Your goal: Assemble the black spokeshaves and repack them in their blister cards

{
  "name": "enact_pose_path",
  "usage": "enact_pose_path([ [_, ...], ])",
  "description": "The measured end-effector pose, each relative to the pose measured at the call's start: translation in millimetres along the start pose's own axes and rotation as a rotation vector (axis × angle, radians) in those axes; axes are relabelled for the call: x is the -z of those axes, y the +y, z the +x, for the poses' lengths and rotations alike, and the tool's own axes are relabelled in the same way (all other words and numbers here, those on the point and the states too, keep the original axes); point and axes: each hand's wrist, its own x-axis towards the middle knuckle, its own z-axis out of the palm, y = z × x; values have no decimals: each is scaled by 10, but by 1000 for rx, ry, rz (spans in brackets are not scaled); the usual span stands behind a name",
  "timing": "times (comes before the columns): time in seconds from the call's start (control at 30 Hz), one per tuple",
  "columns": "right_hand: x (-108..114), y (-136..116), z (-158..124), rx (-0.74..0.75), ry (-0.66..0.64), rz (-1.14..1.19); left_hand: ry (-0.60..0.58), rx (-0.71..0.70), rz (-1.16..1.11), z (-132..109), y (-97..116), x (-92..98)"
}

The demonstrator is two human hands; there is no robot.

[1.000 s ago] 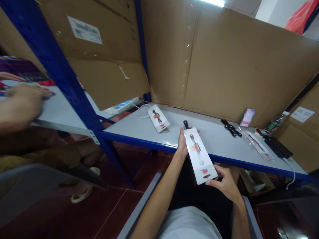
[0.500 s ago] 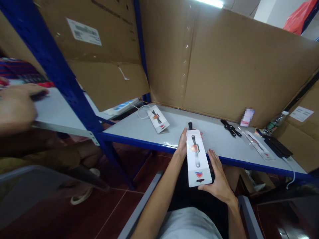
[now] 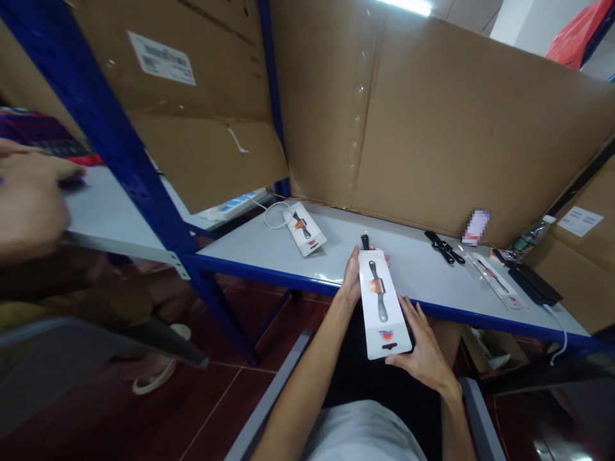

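My left hand grips the far end of a white packaging card printed with a black-handled tool and a red logo. A black handle sticks out past the card's far end; the rest of it is hidden. Around the card's near right corner lies my right hand, open, fingers stretched along the side and thumb by the bottom edge. Whether it presses on the card I cannot tell. A similar printed package lies farther left on the table.
Several black-handled tools lie right of centre, beside a clear-fronted package, a black case and a plastic bottle. A white cable curls at the left. Beyond a blue post is another person's hand.
The card's near end has swung slightly right, closer to my right hand. My right hand's fingers have shifted a little down along its side. The other person's hand has moved slightly.
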Motion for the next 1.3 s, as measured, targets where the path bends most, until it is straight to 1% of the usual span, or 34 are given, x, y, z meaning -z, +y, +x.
enact_pose_path([
  [0.13,-3,-14,2,-11,23,41,1,3,-9,6,4,-1],
  [0.3,-20,-11,2,2,26,65,5,17,-14,-7,16,2],
  [0.43,-25,-7,9,-21,25,72,5,32,-7,-10,21,3],
  [0.7,-64,-28,50,-41,59,34,15,41,12,-24,26,-4],
  [0.93,-54,-30,57,-39,68,38,34,67,34,-42,38,-15],
  [1.3,-58,-48,59,-45,68,37,43,64,30,-34,43,-23],
])
